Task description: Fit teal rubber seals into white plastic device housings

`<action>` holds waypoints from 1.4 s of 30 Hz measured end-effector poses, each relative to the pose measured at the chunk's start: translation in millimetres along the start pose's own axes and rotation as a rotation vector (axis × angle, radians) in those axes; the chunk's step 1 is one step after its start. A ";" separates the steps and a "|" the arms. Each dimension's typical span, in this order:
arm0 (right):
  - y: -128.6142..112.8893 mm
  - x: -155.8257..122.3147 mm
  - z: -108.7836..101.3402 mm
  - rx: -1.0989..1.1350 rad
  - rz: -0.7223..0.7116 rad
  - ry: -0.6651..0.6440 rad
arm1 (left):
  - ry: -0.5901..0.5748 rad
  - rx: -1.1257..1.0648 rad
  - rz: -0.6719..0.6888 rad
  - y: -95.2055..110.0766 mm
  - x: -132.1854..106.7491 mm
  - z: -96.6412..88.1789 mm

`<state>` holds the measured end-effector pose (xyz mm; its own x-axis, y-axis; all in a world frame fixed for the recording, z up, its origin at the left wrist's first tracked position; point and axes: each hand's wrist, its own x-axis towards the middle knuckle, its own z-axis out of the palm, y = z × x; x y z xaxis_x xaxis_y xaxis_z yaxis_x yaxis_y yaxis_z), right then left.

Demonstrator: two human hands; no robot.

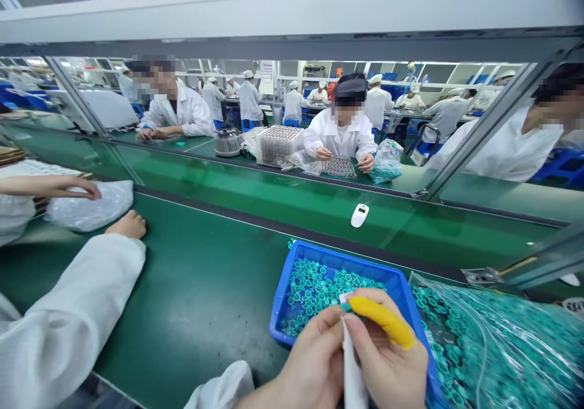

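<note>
Both of my hands meet over the near rim of a blue bin (277,299), which holds many small teal plastic rings (314,284). My right hand (395,360), with a yellow finger cot (381,318) on its index finger, pinches a white strip (353,372) that hangs down between the palms. My left hand (312,357) is closed, its thumb and fingertips pressed against the same spot. A small teal piece (345,307) shows at the fingertips. The fingers partly hide it, and I cannot tell which hand bears it.
A clear plastic bag (511,342) of teal rings lies right of the bin. At left, a co-worker's sleeved arm (82,311) rests on the green table (196,287) near a plastic bag (98,205). A white handheld device (360,215) lies beyond the dark ledge. Co-workers sit opposite.
</note>
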<state>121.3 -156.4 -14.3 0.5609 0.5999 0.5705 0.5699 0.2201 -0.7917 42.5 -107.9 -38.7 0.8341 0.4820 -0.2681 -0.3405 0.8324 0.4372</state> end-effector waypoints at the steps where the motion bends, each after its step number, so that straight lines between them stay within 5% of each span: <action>1: -1.1 -1.7 1.4 0.032 0.007 0.009 | 0.001 0.054 0.041 -1.9 -0.4 -1.3; 4: -8.7 -4.9 3.3 0.081 0.001 0.024 | -0.023 0.136 0.122 -5.3 -3.5 -5.2; 8: -16.2 -2.0 -0.6 0.059 0.062 0.003 | -0.084 0.169 0.024 3.5 -5.1 -5.1; 13: -8.7 9.2 -20.2 -0.188 0.018 -0.001 | 0.010 0.401 0.035 29.9 -5.6 2.4; 18: -2.1 15.3 -24.1 -0.433 -0.197 -0.246 | 0.009 0.556 0.075 42.3 -7.8 5.0; 26: 1.5 13.6 -21.8 -0.488 -0.166 -0.537 | -0.215 0.617 0.078 53.3 -13.7 -7.1; 33: 1.6 0.9 -17.8 -0.540 -0.183 -0.297 | -0.184 0.666 0.141 51.5 -17.8 -16.4; 37: -5.3 -0.7 -18.6 -0.537 -0.196 -0.387 | -0.166 0.772 0.100 50.4 -21.2 -19.7; 42: -13.8 1.1 -23.6 -0.403 -0.007 -0.438 | -0.108 0.730 0.129 55.8 -22.2 -17.6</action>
<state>128.2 -176.9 2.5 0.3052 0.8796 0.3648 0.8038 -0.0325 -0.5940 -2.7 -67.3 -23.5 0.8577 0.5030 -0.1068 -0.0956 0.3600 0.9280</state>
